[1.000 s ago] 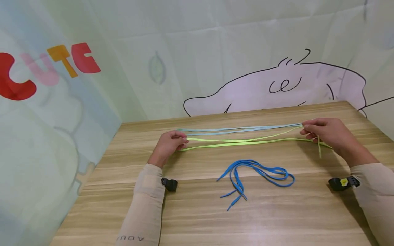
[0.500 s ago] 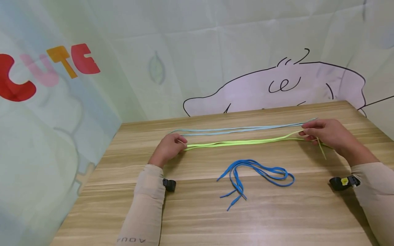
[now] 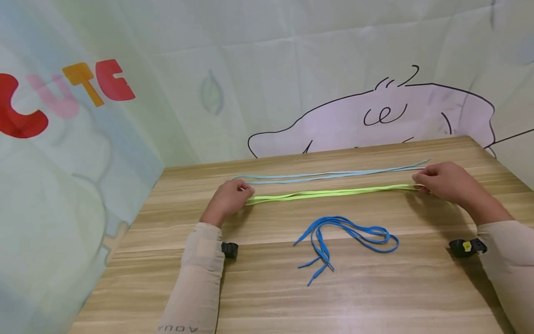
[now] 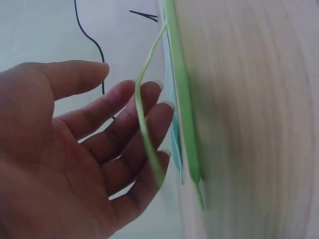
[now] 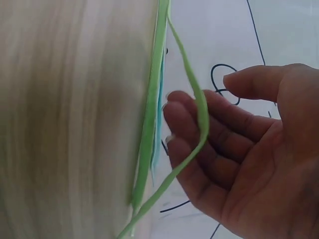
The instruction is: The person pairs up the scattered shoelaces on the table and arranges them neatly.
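Observation:
Lime-green shoelaces point(image 3: 333, 192) stretch side to side across the tabletop between my two hands. My left hand point(image 3: 228, 200) is at their left end; in the left wrist view its thumb stands apart from the relaxed fingers, and one thin lime strand point(image 4: 141, 107) hangs across the fingertips. At the other end is my right hand point(image 3: 446, 182), its thumb likewise clear of the fingers in the right wrist view, with a loose lime strand point(image 5: 201, 107) draped over them. Just behind lies a pair of light blue shoelaces point(image 3: 308, 178), nearly parallel to the lime ones.
A loosely folded bundle of darker blue shoelaces point(image 3: 325, 254) lies nearer the person on the wooden table point(image 3: 267, 301). Behind the table hangs a printed cloth point(image 3: 258, 74). Each wrist wears a small black camera, such as the left one point(image 3: 230, 250).
The lime strand that my hands held up has come down beside the other one. My right hand's fingers have let it go, and the light blue laces are released too.

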The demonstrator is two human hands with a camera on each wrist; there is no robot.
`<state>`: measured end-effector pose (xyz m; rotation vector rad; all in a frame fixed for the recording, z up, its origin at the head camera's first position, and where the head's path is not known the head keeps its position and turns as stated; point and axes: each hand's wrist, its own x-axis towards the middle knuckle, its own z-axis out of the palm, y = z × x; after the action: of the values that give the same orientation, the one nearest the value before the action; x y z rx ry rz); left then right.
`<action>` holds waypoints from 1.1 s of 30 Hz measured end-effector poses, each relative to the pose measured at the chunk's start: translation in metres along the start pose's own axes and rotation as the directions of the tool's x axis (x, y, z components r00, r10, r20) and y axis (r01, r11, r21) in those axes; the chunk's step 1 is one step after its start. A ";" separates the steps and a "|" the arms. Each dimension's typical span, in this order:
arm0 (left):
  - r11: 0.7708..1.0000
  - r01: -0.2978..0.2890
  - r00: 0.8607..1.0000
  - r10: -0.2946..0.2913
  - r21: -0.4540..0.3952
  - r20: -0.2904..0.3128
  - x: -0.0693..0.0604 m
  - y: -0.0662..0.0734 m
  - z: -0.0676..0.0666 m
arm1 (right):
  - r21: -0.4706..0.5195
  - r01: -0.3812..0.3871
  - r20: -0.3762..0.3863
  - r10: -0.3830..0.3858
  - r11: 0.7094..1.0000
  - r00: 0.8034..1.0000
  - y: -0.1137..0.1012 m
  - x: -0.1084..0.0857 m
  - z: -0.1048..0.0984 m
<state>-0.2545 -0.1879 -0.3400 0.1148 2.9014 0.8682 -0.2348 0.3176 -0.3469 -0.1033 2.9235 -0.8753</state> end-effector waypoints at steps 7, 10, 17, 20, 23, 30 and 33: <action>1.000 0.018 1.000 -0.018 -0.018 -0.002 -0.001 0.004 -0.002 | -0.096 -0.010 -0.050 0.005 0.995 0.999 -0.006 -0.003 -0.002; 0.999 0.023 1.000 -0.023 -0.029 -0.004 -0.001 0.005 -0.002 | -0.089 -0.013 -0.050 0.008 0.996 0.999 -0.008 -0.003 -0.001; 0.999 0.000 1.000 0.000 -0.052 -0.007 -0.003 0.011 -0.001 | -0.084 -0.011 -0.055 0.006 0.996 0.998 -0.010 -0.003 0.000; 0.997 -0.018 1.000 0.018 -0.073 -0.003 -0.003 0.015 0.000 | -0.086 -0.007 -0.055 0.002 0.996 0.998 -0.012 -0.003 0.000; 0.994 -0.038 0.999 0.038 -0.100 0.006 -0.003 0.018 0.003 | -0.086 0.009 -0.056 -0.013 0.996 0.998 -0.014 -0.002 0.000; 0.991 -0.092 0.995 0.095 -0.095 0.032 -0.001 0.023 0.008 | -0.072 0.058 -0.039 -0.061 0.996 0.997 -0.020 -0.002 0.004; 0.993 -0.093 0.994 0.096 -0.074 0.042 -0.003 0.025 0.009 | -0.071 0.071 -0.026 -0.073 0.995 0.997 -0.025 -0.003 0.006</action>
<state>-0.2498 -0.1622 -0.3337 0.2642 2.8385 0.9713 -0.2306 0.2941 -0.3382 -0.2043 2.9946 -0.7909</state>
